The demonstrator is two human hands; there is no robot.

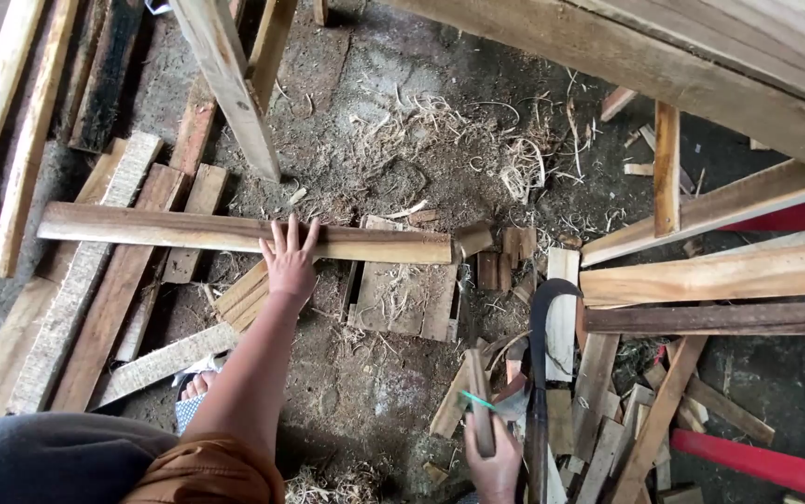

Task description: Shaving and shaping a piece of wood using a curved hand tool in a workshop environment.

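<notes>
My left hand (289, 261) lies flat, fingers spread, on a long wooden plank (160, 227) that rests across other boards on the dirt floor. My right hand (494, 462), at the bottom edge, grips a short wooden stick (477, 397) together with a thin green pencil (477, 401). Just right of that hand stands a dark curved blade with a long handle (540, 364), its hooked tip pointing right. I cannot tell whether the hand touches it.
Wood shavings (477, 140) litter the dirt. Planks (76, 308) lie at the left, offcuts (608, 420) at the lower right, long beams (720, 271) and red bars (757, 462) at the right. An upright post (230, 84) stands beyond the plank. My foot (195, 385) shows below.
</notes>
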